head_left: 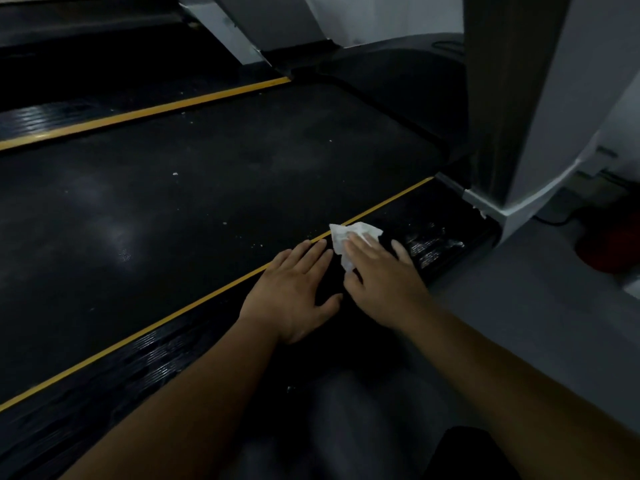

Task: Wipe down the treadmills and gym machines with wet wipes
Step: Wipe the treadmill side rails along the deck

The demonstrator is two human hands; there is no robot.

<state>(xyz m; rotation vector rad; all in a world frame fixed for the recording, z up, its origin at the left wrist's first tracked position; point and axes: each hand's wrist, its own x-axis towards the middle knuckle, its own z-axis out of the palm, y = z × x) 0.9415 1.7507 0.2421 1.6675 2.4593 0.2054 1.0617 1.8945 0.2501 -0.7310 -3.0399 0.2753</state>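
Note:
A black treadmill belt point(207, 188) runs across the view, edged by yellow lines. Beside it lies the ribbed black side rail point(433, 244). A crumpled white wet wipe point(346, 233) lies on that rail, close to the yellow line. My right hand point(384, 282) presses the wipe flat against the rail with straight fingers; part of the wipe is hidden under them. Just to its left, my left hand point(294, 292) rests flat on the rail with spread fingers, its fingertips at the yellow line, holding nothing.
A grey treadmill upright point(519, 98) rises at the right, its white base point(498, 211) just beyond the rail's end. A second upright point(235, 32) stands at the far side. Small white crumbs dot the belt. A red object point(609, 244) sits on the grey floor at the right.

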